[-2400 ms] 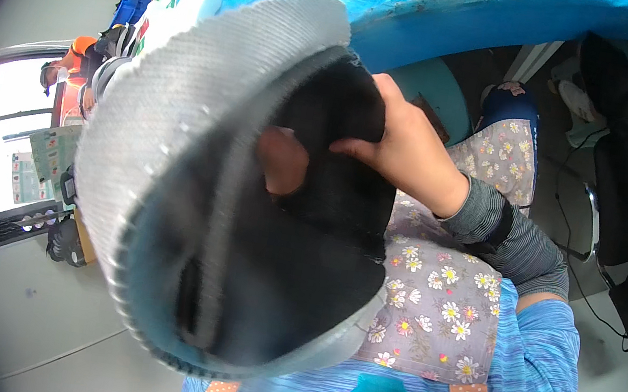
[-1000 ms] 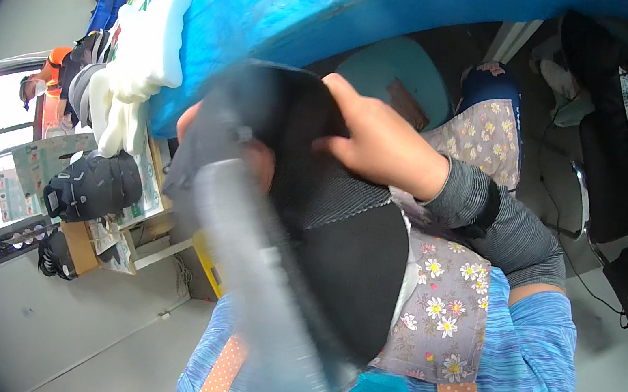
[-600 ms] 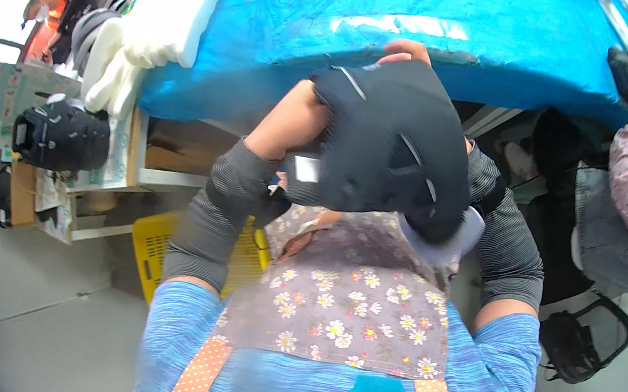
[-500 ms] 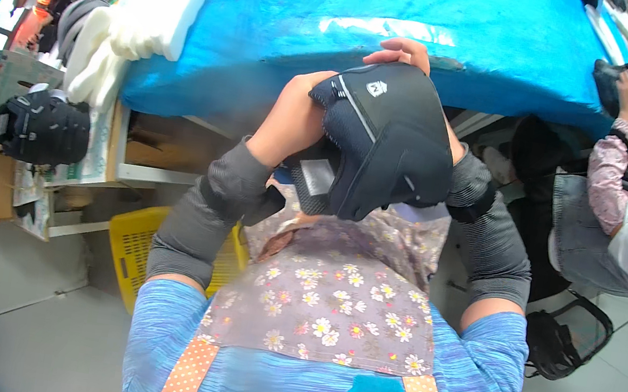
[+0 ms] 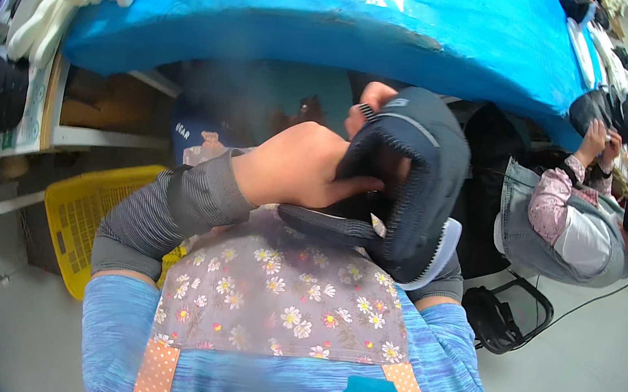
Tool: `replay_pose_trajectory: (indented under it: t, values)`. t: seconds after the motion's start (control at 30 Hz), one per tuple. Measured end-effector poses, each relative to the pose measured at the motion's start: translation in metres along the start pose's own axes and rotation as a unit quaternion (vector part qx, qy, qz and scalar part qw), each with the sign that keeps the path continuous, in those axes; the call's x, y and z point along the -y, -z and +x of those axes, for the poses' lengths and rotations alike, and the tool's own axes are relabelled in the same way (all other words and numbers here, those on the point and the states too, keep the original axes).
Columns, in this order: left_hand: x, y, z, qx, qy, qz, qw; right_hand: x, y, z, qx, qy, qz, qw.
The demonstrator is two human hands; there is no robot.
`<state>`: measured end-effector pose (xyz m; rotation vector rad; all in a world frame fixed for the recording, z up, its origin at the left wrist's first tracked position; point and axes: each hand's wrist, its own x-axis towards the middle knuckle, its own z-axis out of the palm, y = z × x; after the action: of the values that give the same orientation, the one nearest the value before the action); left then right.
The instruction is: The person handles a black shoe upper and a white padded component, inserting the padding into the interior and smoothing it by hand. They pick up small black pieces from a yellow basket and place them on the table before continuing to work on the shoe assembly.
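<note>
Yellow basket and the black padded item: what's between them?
In the head view, the striped gray sleeve and left hand lie between the yellow basket and black padded item.

Black fabric piece (image 5: 442, 167), bright blue table cover (image 5: 314, 40), grey daisy-print apron (image 5: 275, 309), orange polka-dot straps (image 5: 156, 376), yellow basket (image 5: 71, 223)

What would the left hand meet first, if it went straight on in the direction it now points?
Most likely the dark padded piece, at its inner wall: the left hand points its thumb into the opening, but the depth there is unclear.
</note>
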<state>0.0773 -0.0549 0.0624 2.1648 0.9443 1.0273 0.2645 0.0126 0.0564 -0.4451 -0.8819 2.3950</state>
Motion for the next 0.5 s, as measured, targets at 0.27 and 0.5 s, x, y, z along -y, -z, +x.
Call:
replay_pose_trajectory:
  t: [0.27,0.5]
  values:
    - [-0.021,0.008,0.001,0.129,0.112,-0.058,0.984,-0.01,0.017,0.002,-0.02,0.083,-0.101,0.991]
    - [-0.015,-0.006,-0.014,0.051,0.04,-0.054,0.996,-0.057,0.02,0.0,0.022,0.061,0.104,0.992]
